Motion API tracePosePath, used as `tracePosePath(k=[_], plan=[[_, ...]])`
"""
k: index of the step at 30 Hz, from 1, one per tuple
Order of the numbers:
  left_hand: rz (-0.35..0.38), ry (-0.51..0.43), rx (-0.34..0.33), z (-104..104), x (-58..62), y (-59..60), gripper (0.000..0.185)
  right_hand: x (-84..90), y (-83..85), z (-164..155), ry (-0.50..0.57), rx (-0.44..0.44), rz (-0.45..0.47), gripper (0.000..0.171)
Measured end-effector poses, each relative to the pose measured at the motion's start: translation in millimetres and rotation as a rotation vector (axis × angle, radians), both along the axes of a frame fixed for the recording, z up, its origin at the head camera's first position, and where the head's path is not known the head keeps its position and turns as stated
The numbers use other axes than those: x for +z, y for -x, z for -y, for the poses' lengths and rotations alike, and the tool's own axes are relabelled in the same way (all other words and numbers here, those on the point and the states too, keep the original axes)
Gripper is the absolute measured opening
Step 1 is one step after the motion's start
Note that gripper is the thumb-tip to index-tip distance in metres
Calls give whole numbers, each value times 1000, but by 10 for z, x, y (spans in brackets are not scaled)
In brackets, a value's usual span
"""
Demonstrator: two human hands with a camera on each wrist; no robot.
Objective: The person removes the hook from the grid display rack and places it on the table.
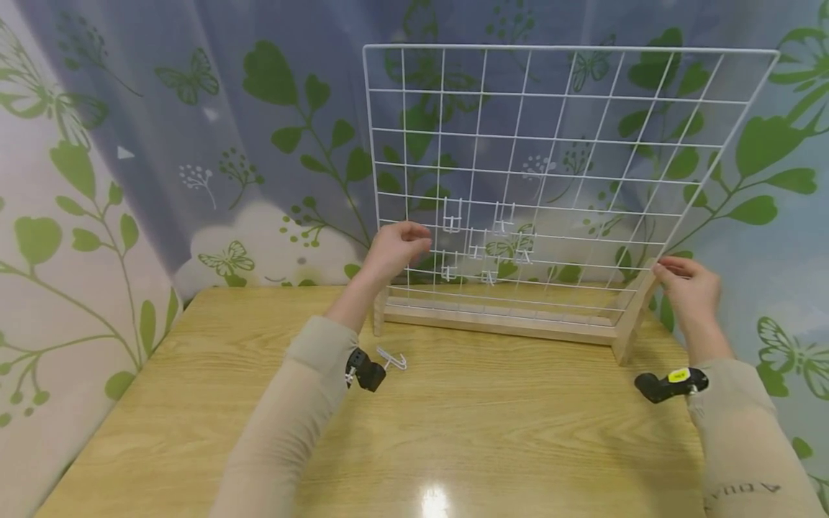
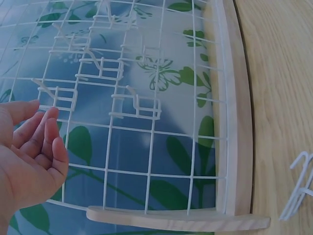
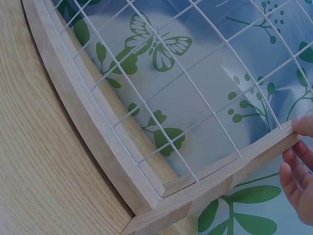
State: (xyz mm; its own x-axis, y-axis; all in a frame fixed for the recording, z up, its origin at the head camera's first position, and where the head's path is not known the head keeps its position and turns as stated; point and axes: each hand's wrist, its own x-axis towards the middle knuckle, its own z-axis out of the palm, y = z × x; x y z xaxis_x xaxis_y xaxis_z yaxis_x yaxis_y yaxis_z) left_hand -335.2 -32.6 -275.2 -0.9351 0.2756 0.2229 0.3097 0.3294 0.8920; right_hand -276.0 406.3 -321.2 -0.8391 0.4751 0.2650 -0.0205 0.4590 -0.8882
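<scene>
Grid panel point(image 1: 570, 144): six hooks point(image 1: 452, 214) hung, one spare hook point(image 1: 393, 358) on table point(image 1: 492, 432).

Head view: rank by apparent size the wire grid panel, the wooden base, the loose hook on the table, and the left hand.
1. wire grid panel
2. wooden base
3. left hand
4. loose hook

The loose hook lies nearer the camera than the rest, yet looks smallest.
</scene>
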Motion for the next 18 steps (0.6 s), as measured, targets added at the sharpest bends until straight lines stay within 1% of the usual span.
tracePosePath(k=[3, 5, 7, 9, 12, 14, 18], plan=[[-5, 18, 17, -33, 34, 8, 33, 3, -3, 2, 5, 0, -5, 10], [-18, 33, 34, -52, 60, 9, 33, 6, -2, 10, 17, 4, -10, 11], [-42, 68, 58, -70, 87, 16, 32, 11, -2, 18, 26, 9, -15, 13], [-55, 74, 64, -93, 114, 23, 33, 15, -3, 25, 30, 10, -18, 14], [-47, 41, 50, -135, 146, 43, 34, 19, -7, 25, 18, 8, -15, 11], [-35, -6, 36, -167, 160, 59, 33, 16, -7, 19, 3, 4, -9, 6], [-35, -54, 27, -231, 171, 111, 30, 1, -9, 3, -12, 1, 3, 5]])
